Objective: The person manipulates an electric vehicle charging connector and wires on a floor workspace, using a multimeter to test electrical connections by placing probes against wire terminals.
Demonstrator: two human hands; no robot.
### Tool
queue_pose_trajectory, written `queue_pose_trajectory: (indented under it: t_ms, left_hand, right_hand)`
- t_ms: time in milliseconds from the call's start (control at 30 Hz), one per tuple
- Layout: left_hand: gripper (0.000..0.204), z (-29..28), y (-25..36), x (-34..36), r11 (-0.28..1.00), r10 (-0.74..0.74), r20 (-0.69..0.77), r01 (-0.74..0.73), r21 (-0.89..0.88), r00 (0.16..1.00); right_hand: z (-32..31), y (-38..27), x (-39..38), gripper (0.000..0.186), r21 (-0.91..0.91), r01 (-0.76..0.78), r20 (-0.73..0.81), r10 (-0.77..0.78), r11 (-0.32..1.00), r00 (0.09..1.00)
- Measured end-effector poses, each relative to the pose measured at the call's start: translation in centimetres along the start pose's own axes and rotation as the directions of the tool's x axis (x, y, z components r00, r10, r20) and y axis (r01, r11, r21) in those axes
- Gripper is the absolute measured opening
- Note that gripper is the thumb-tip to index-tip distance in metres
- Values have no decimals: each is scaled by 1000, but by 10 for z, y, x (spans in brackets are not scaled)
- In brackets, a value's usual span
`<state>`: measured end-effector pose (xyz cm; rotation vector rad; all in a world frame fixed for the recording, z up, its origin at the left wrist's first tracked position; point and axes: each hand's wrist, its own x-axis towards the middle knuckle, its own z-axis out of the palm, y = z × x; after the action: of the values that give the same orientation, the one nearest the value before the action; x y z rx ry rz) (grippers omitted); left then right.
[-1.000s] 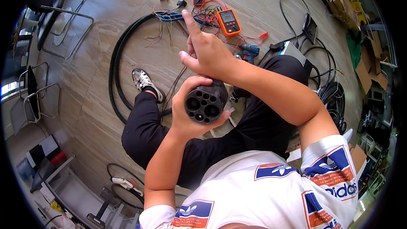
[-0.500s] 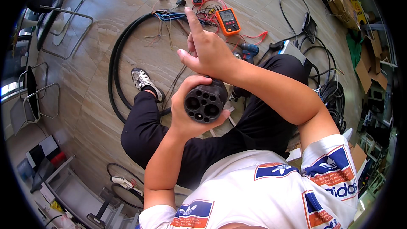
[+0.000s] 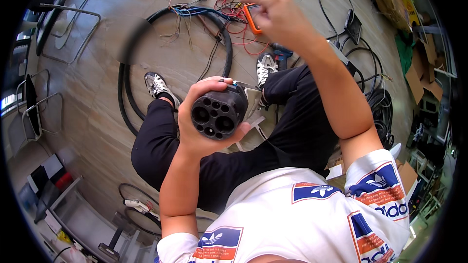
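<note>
Wood-patterned brown floor [image 3: 97,112] spreads beneath a thick black looped cable [image 3: 228,52]. Before the seated person, the left hand [image 3: 186,122] wraps its fingers round a black cylindrical connector [image 3: 220,112], its face of round holes toward the camera. The right hand [image 3: 282,18], index finger stretched apart from the rest, partly covers an orange-framed handheld meter [image 3: 252,21]; contact is unclear.

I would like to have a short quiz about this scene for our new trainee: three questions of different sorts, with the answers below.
1. Fill the gap: the black connector is held in the person's ____.
2. True or false: the round holes in its end differ in size.
3. What partly covers the nearer orange meter in this view?

Key: 1. left grip; 2. true; 3. the right grip.
</note>
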<state>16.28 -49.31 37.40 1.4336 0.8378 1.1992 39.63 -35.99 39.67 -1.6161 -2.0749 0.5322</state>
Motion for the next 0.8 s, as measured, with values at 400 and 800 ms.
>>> queue_pose_trajectory:
  t_ms: [400, 800]
  left_hand:
    - [71, -4, 0, -5, 999, 27, 39, -26, -20, 999]
    - [71, -3, 4, -6, 1000, 24, 8, -24, 7, 1000]
  right_hand:
    - [-5, 28, 7, 26, 32, 83, -169, -76, 996, 983]
    - [-11, -6, -9, 26, 94, 97, 727, -135, 991, 673]
